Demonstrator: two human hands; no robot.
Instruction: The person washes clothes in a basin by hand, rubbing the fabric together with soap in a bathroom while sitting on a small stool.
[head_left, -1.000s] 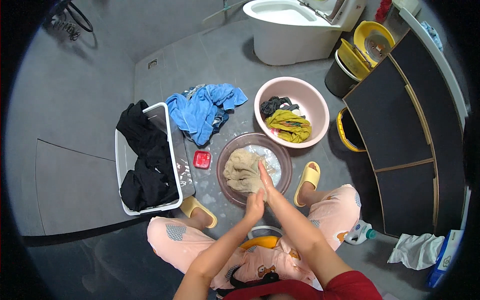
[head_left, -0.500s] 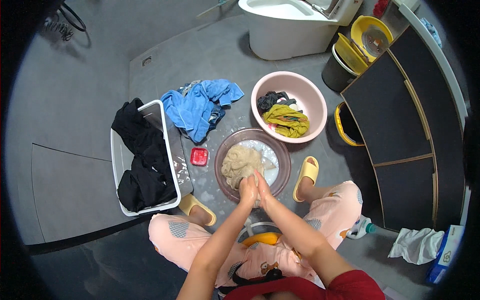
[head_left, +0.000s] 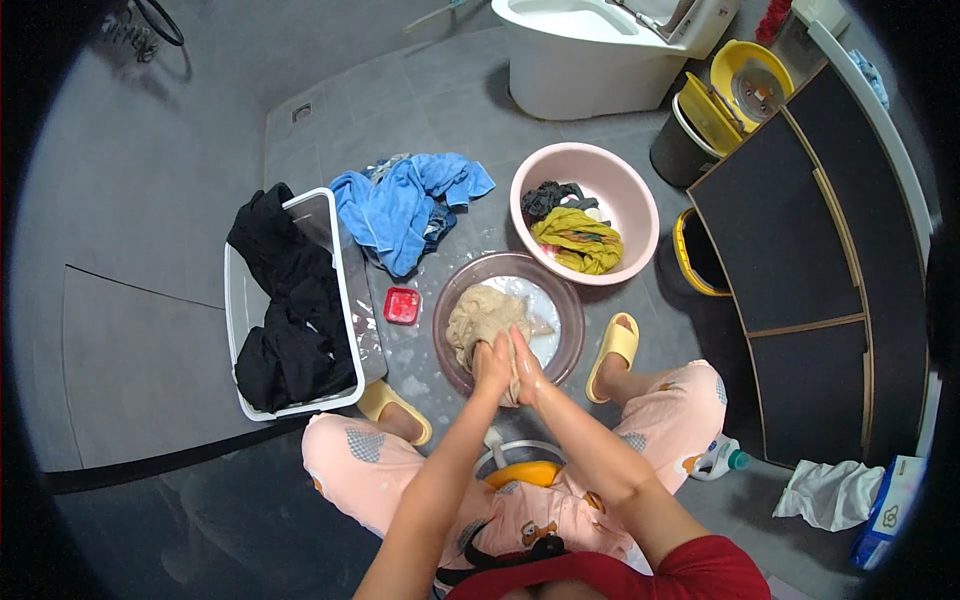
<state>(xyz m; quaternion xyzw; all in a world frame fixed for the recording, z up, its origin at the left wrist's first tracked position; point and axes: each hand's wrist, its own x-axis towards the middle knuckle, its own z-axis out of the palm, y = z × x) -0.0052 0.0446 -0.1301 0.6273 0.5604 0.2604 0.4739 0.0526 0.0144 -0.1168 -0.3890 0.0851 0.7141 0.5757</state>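
Note:
A translucent brownish basin (head_left: pixel 572 345) on the floor in front of me holds whitish sudsy water (head_left: pixel 541 305) and a wet beige cloth (head_left: pixel 484 308). Over its near side, my left hand (head_left: pixel 491 366) is closed on a bunched part of the cloth. Pressed against the other side of that fold is my right hand (head_left: pixel 527 368), its fingers pointing away from me. Some of the cloth shows between the palms and hangs below them at the near rim. The rest lies heaped in the basin's left half. My fingertips are partly hidden by the cloth.
Beyond, a pink basin (head_left: pixel 640 235) holds a mustard cloth (head_left: pixel 580 240) and dark pieces. Blue clothing (head_left: pixel 400 210) lies on the floor near a red soap box (head_left: pixel 402 306). At left, a white-rimmed basket (head_left: pixel 300 408) holds black clothes. Black cabinets (head_left: pixel 800 250) stand at right.
My hands have shifted slightly away from me and come a little apart at the wrists, with more of the beige cloth showing between them. The whole view has shifted slightly.

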